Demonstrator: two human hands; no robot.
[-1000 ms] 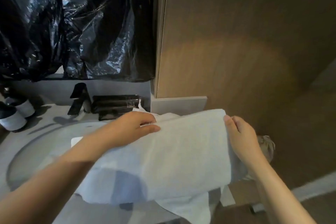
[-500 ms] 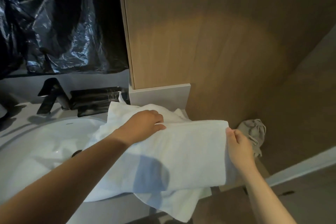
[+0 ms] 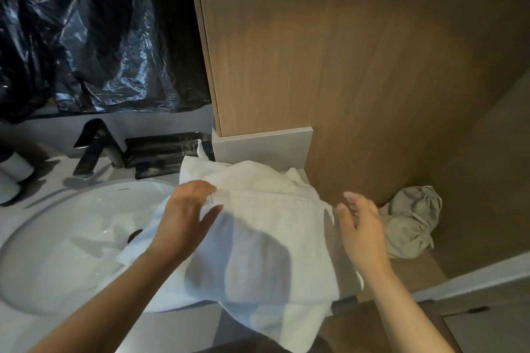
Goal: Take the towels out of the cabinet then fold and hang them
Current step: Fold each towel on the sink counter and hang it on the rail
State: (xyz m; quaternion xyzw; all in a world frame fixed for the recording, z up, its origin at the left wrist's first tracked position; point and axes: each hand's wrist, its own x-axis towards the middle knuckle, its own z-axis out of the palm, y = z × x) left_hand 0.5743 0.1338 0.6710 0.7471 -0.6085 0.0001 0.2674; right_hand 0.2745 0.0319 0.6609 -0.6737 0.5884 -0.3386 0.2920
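A white towel (image 3: 266, 241) lies folded over on the counter's right end, partly draped over the sink (image 3: 57, 238) rim, with a lower layer hanging off the front edge. More white towel (image 3: 252, 175) is bunched behind it against the wall. My left hand (image 3: 186, 215) rests on the towel's far left edge, its fingertips curled at the fold line. My right hand (image 3: 358, 223) hovers open just right of the towel, fingers spread and touching nothing.
A black faucet (image 3: 94, 146) and a black tray (image 3: 166, 152) stand behind the sink. Black plastic sheeting (image 3: 94, 31) covers the wall above. A wood panel (image 3: 329, 66) rises right behind the counter. A crumpled grey cloth (image 3: 410, 221) sits on a ledge to the right.
My right hand has let go of the towel's right edge and opened beside it. The towel has settled flat on the counter. My left hand stays on its far left edge.
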